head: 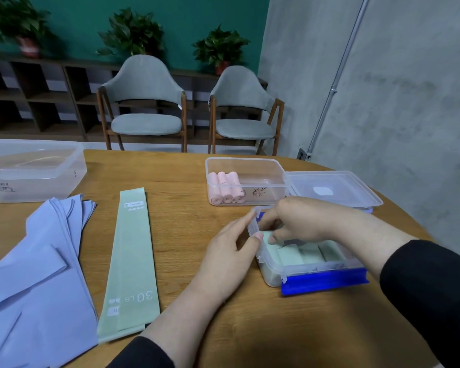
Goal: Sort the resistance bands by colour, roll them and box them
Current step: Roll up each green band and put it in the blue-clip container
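The right hand (300,221) hides the near box's (314,269) far side; purple bands (32,274) run off-frame.

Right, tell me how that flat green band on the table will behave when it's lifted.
The green band lies flat and thin like a strip of fabric, so it will probably droop limply from the fingers. It looks light. Being flat, it shouldn't roll away.
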`<state>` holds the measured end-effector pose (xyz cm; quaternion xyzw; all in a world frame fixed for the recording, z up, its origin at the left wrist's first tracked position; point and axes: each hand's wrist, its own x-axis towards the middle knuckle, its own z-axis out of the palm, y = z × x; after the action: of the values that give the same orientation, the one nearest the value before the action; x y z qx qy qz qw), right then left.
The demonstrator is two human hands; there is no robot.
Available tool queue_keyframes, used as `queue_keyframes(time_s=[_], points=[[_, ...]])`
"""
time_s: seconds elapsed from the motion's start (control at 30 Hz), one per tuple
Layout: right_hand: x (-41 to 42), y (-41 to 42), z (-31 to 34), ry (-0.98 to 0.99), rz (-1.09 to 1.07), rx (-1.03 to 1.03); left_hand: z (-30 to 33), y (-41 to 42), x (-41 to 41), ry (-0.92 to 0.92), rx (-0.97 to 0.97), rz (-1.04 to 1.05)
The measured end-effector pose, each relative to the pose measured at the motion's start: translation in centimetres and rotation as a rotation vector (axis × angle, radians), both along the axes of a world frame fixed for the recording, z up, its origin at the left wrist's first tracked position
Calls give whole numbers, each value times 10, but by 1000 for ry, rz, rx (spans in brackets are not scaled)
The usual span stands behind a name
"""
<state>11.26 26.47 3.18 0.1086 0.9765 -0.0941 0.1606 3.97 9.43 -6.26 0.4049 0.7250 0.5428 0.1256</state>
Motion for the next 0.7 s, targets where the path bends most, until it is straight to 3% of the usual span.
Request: queue_keyframes(time_s=[0.47, 0.57, 0.7], points=[[6, -3, -3, 111, -19, 32, -2, 0, 0, -3, 1, -9], [9, -10, 3, 289, -35, 104, -2, -1, 1, 10, 45, 14], [11, -34, 14, 716, -100, 115, 22, -16, 10, 101, 260, 194]])
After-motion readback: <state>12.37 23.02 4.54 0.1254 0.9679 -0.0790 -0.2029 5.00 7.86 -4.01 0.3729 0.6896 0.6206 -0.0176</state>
